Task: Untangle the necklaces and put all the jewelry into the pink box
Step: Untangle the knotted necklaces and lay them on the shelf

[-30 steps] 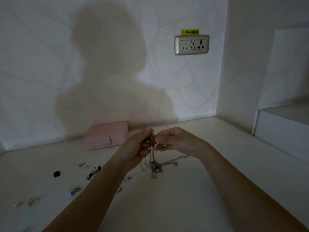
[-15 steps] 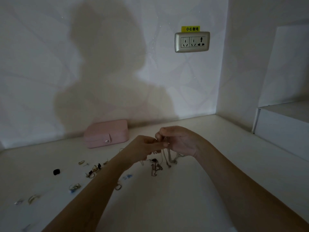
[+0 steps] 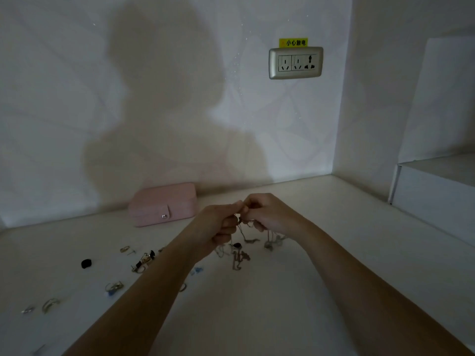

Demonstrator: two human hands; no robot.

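Just above the pale desk (image 3: 295, 291), the left hand (image 3: 218, 224) and right hand (image 3: 270, 214) meet, the fingers of both pinched closed on the tangled necklaces (image 3: 240, 249), whose chains hang down and trail onto the desk beneath. Behind and to the left, the pink box (image 3: 163, 202) sits closed against the wall, while rings and earrings (image 3: 142, 260) lie scattered on the desk left of the left forearm.
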